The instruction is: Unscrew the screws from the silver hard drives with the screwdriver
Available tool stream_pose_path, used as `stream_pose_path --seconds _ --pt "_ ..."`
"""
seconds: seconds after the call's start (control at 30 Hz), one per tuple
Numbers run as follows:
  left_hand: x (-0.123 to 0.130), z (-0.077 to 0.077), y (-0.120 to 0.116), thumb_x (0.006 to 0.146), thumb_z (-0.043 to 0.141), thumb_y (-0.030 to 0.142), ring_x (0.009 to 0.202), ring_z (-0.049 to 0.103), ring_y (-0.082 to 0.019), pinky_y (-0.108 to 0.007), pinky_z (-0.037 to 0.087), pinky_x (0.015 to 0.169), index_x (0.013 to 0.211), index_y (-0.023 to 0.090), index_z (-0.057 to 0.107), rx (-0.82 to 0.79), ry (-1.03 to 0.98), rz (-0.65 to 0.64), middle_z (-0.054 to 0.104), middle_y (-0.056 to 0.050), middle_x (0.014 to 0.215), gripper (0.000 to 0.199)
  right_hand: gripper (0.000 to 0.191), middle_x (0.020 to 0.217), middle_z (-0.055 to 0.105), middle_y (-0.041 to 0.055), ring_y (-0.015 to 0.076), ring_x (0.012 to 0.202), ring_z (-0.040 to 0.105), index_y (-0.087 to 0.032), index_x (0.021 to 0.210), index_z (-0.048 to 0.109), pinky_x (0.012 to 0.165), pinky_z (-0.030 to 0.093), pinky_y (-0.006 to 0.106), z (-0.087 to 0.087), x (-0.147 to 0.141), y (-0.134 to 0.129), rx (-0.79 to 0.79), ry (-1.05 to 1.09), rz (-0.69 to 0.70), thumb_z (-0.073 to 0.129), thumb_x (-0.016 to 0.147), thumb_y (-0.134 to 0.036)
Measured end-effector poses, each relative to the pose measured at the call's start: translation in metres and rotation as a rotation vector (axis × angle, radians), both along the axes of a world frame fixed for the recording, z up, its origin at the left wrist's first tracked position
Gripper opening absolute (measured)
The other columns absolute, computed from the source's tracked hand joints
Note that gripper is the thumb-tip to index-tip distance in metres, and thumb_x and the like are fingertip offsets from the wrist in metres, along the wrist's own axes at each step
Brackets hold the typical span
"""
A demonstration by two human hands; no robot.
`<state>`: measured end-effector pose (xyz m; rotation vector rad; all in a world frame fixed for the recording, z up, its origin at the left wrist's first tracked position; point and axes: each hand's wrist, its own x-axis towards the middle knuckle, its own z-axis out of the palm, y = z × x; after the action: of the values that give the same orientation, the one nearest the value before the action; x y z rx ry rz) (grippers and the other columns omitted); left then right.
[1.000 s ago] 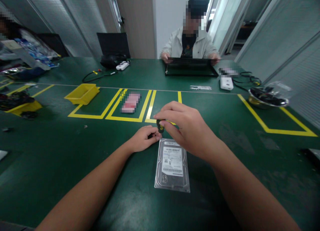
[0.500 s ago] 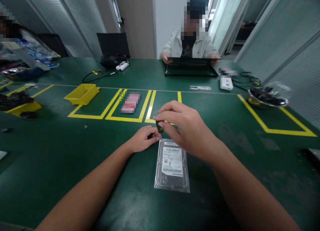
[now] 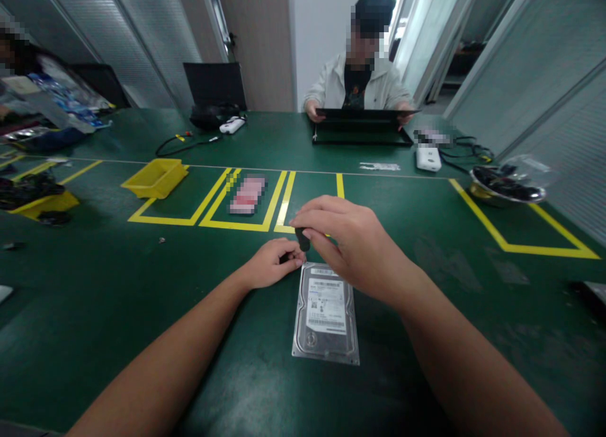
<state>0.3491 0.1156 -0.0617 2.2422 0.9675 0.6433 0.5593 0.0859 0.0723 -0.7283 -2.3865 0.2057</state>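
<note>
A silver hard drive point(image 3: 326, 314) with a white label lies flat on the green table point(image 3: 255, 386), in front of me. My right hand point(image 3: 353, 238) is closed on the black handle of a small screwdriver point(image 3: 302, 239), held upright above the drive's far left corner. Beside that same corner rests my left hand point(image 3: 276, 262), its fingers curled together close to the screwdriver's lower end. Whatever its fingertips may pinch is too small to make out.
A yellow bin point(image 3: 156, 179) stands at the left, a second filled one point(image 3: 47, 203) farther left. At the right is a metal bowl point(image 3: 506, 187) of dark parts. Across the table a person point(image 3: 360, 83) holds a black panel over a frame point(image 3: 362, 137). Yellow tape marks the surface.
My right hand has turned very slightly around the screwdriver handle. The left hand and the drive have stayed in place.
</note>
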Motion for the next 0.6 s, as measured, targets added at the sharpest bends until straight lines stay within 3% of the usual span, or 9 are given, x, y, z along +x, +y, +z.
stream_pose_path --seconds 0.17,0.4,0.6 --pt "0.0002 0.0021 -0.0002 0.090 0.057 0.029 0.075 0.057 -0.016 -0.027 0.041 0.070 0.085 0.016 0.063 -0.004 0.010 -0.003 0.063 -0.001 0.080 0.015 0.026 0.099 0.070 0.0098 0.0203 0.094 0.063 -0.009 0.097 0.071 0.088 0.048 0.034 0.0003 -0.0003 0.0002 0.028 -0.003 0.015 0.045 0.090 -0.006" --pt "-0.0005 0.0003 0.0000 0.092 0.056 0.032 0.081 0.060 -0.019 -0.029 0.044 0.074 0.092 0.017 0.066 -0.014 0.009 0.004 0.067 -0.003 0.087 0.018 0.022 0.110 0.064 0.0122 0.0180 0.097 0.061 -0.011 0.100 0.071 0.087 0.048 0.031 -0.0033 -0.0003 -0.0004 -0.001 0.050 -0.029 0.052 0.091 -0.012" --pt "-0.0004 0.0011 0.0000 0.092 0.055 0.031 0.077 0.058 -0.016 -0.027 0.043 0.071 0.091 0.017 0.064 -0.008 0.016 -0.002 0.065 -0.001 0.084 0.017 0.015 0.099 0.063 0.0100 0.0167 0.091 0.059 -0.010 0.092 0.069 0.084 0.047 0.029 -0.0022 0.0007 0.0005 -0.020 0.050 -0.031 0.055 0.090 -0.011"
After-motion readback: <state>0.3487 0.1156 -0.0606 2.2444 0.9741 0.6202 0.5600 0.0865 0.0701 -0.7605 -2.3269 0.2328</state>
